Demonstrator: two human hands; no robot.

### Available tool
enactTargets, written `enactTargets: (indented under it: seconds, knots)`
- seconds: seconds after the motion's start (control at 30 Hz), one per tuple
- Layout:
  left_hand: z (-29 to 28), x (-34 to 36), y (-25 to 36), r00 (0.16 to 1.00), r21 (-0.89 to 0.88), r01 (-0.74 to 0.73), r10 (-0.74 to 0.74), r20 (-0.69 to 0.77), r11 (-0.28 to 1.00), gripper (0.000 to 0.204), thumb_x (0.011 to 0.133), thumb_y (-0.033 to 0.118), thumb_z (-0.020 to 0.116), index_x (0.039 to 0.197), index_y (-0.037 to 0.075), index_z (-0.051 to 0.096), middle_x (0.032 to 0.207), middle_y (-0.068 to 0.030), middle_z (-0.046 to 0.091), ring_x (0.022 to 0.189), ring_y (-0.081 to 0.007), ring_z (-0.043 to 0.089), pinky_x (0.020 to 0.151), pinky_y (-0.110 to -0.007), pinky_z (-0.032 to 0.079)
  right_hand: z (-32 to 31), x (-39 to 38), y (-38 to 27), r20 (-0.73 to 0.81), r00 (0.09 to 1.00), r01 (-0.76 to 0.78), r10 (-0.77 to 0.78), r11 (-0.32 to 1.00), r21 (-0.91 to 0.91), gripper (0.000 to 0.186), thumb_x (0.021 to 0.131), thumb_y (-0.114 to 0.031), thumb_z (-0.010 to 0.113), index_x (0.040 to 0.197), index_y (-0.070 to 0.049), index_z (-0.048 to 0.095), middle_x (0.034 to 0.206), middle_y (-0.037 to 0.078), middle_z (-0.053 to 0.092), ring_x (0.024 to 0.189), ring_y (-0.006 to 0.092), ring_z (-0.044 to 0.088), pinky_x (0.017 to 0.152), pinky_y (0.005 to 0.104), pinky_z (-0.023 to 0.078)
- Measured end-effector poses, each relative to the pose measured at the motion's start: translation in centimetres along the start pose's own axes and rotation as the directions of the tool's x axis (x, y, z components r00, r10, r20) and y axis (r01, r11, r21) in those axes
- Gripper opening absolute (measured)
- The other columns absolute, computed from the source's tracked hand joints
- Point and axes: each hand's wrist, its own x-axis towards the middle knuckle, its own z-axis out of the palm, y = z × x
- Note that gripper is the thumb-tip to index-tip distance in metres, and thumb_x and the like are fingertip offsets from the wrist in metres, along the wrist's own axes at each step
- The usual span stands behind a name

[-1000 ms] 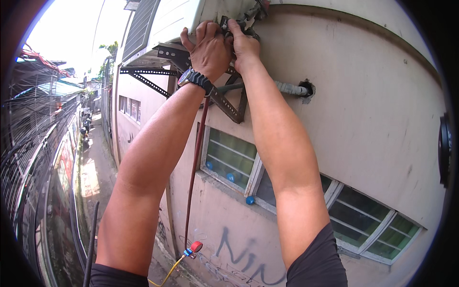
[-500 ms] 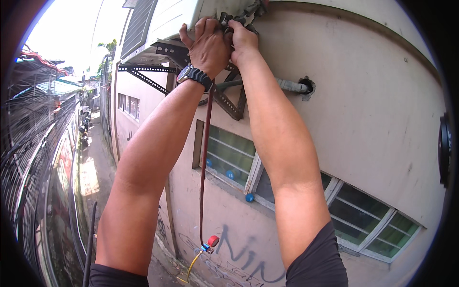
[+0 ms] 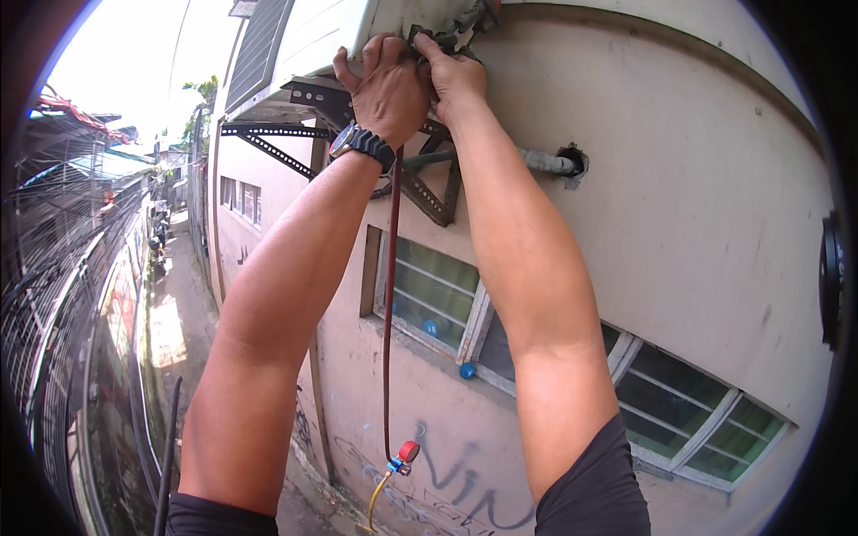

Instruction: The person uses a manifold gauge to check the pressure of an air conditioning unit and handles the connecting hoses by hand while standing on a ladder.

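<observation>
Up high we see a white outdoor unit (image 3: 323,43); below hangs a reddish hose (image 3: 390,313). Our left hand (image 3: 391,94), fingers bent, and right hand (image 3: 459,82), thumb forward, meet at dark fittings (image 3: 448,40) beside the unit; what they grip, we cannot tell.

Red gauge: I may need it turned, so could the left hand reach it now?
Probably not: the red gauge hangs far below, at the bottom of the dark-red hose, while the left hand is up at the white unit.
</observation>
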Motion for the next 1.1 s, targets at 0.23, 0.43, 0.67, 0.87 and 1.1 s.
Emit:
enactTargets:
  seconds: [0.23, 0.43, 0.67, 0.87, 1.1]
  knots:
    - [-0.1, 0.1, -0.3, 1.0, -0.018, 0.009, -0.009, -0.009, 1.0, 0.027, 0.095, 0.03, 0.061, 0.106, 0.01, 0.075, 0.132, -0.001, 0.053, 0.143, -0.0206, 0.034, 0.116, -0.065, 0.008, -1.2, -1.0, -0.7, 0.136, 0.982, -0.157, 0.134, 0.972, 0.173, 0.024, 0.088, -0.029, 0.082, 0.095, -0.01, 0.07, 0.08, -0.001, 0.066, 0.067, 0.0125, 0.062, 0.06, 0.0308, 0.052]
    - [-0.1, 0.1, 0.1, 1.0, -0.025, 0.012, -0.012, -0.007, 1.0, 0.028, 0.097, 0.032, 0.06, 0.106, 0.01, 0.075, 0.131, -0.0006, 0.054, 0.143, -0.0206, 0.034, 0.116, -0.065, 0.008, -0.6, 0.2, -0.4, 0.102, 0.994, -0.049, 0.032, 0.983, 0.177, 0.026, 0.088, -0.032, 0.082, 0.094, -0.009, 0.07, 0.078, -0.001, 0.066, 0.063, 0.0129, 0.06, 0.057, 0.0286, 0.048]
    - [-0.1, 0.2, -0.2, 1.0, -0.008, 0.01, -0.01, 0.006, 1.0, 0.029, 0.098, 0.032, 0.058, 0.11, 0.011, 0.074, 0.133, -0.0015, 0.054, 0.143, -0.0212, 0.033, 0.116, -0.065, 0.009, -0.7, 0.2, -0.9, 0.005, 1.0, -0.003, 0.004, 0.997, -0.081, 0.022, 0.09, -0.028, 0.079, 0.092, -0.007, 0.07, 0.078, 0.001, 0.066, 0.064, 0.0141, 0.061, 0.058, 0.0308, 0.046]
    - [0.0, 0.0, -0.4, 1.0, -0.012, 0.012, -0.012, -0.004, 1.0, 0.029, 0.098, 0.031, 0.058, 0.109, 0.01, 0.074, 0.133, -0.0018, 0.054, 0.144, -0.0217, 0.032, 0.115, -0.066, 0.009, -1.1, -0.4, -0.1, 0.133, 0.989, -0.087, 0.066, 0.984, 0.155, 0.029, 0.089, -0.032, 0.082, 0.092, -0.007, 0.068, 0.078, 0.002, 0.066, 0.064, 0.0158, 0.061, 0.058, 0.0335, 0.045]
    - [0.0, 0.1, 0.1, 1.0, -0.039, -0.011, 0.01, -0.018, 0.999, 0.028, 0.097, 0.031, 0.059, 0.107, 0.01, 0.074, 0.133, -0.0018, 0.054, 0.143, -0.0223, 0.033, 0.115, -0.066, 0.009, -0.8, 1.6, 1.2, 0.051, 0.998, 0.032, -0.035, 0.999, 0.042, 0.039, 0.086, -0.038, 0.08, 0.098, -0.002, 0.074, 0.085, 0.006, 0.07, 0.071, 0.0184, 0.063, 0.061, 0.0355, 0.048]
